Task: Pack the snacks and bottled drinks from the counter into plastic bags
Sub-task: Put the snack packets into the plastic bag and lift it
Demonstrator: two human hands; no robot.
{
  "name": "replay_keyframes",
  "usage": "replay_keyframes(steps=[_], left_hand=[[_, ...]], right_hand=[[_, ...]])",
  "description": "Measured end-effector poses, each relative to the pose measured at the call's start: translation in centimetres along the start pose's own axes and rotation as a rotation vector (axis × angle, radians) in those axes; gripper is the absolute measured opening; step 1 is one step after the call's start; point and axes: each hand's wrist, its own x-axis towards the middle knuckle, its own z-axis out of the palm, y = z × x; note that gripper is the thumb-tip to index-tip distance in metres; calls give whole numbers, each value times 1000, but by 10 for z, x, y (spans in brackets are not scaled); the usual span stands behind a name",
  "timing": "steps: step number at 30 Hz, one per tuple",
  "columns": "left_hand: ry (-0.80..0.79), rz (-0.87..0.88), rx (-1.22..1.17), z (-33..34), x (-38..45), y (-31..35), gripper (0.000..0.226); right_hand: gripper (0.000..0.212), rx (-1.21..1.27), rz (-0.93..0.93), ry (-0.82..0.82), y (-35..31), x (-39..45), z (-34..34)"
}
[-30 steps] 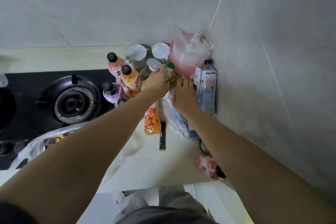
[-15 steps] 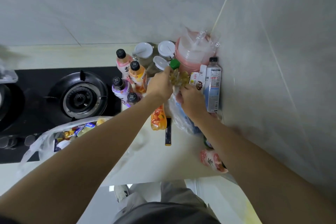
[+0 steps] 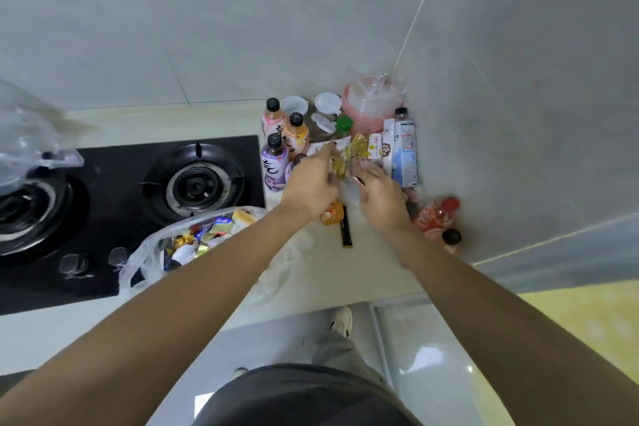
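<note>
My left hand (image 3: 311,183) and my right hand (image 3: 378,190) meet over the counter corner, both gripping small yellow-green snack packets (image 3: 349,154). Left of them stand three black-capped drink bottles: pink (image 3: 273,119), orange (image 3: 295,133) and purple (image 3: 275,159). A clear water bottle (image 3: 404,149) stands to the right by the wall. A red soda bottle (image 3: 435,216) lies near the counter's right edge. An orange snack pack (image 3: 332,214) and a thin dark bar (image 3: 346,226) lie under my hands. A clear plastic bag (image 3: 193,239) full of snacks sits open beside the stove.
A black two-burner gas stove (image 3: 193,180) fills the left of the counter. White-lidded jars (image 3: 326,104) and a stack of pink bowls in plastic (image 3: 370,100) stand in the back corner. Tiled walls close the back and right. The counter's front edge (image 3: 311,308) is near my body.
Both hands have drawn back a little from the corner with the snack packets held between them. The view has shifted, showing more of the full bag and the stove.
</note>
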Motion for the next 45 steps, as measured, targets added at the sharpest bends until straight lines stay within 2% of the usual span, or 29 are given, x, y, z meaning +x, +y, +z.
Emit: replay_keyframes(steps=[4,8,13,16,21,26,30,33,36,45], left_hand=[[21,19,-47,-23,-49,-11,46],[47,-22,-85,-46,-98,-44,42],[49,-218,-69,-78,-158,-111,39],[86,-355,-61,-89,-184,-146,39],[135,-534,-94,-96,-209,-186,32],[207,-605,-115,-97,-208,-198,25],[191,-638,-65,-96,-199,-206,28],[111,-634,8,-95,-195,-207,37],[44,-628,71,-94,-192,-203,32],[16,-594,297,-100,-180,-189,43]], right_hand=[[39,-17,18,47,-33,-31,-6],[40,74,-79,42,-73,-52,8],[32,93,-209,-84,-133,-62,52],[37,134,-310,-143,-168,-64,80],[37,123,-359,-237,-201,-58,129],[29,113,-327,-226,-215,-48,153],[16,108,-327,-321,-210,-43,169],[30,183,-314,-411,-202,-49,170],[40,219,-284,-400,-195,-51,162],[38,201,-268,-324,-177,-49,140]])
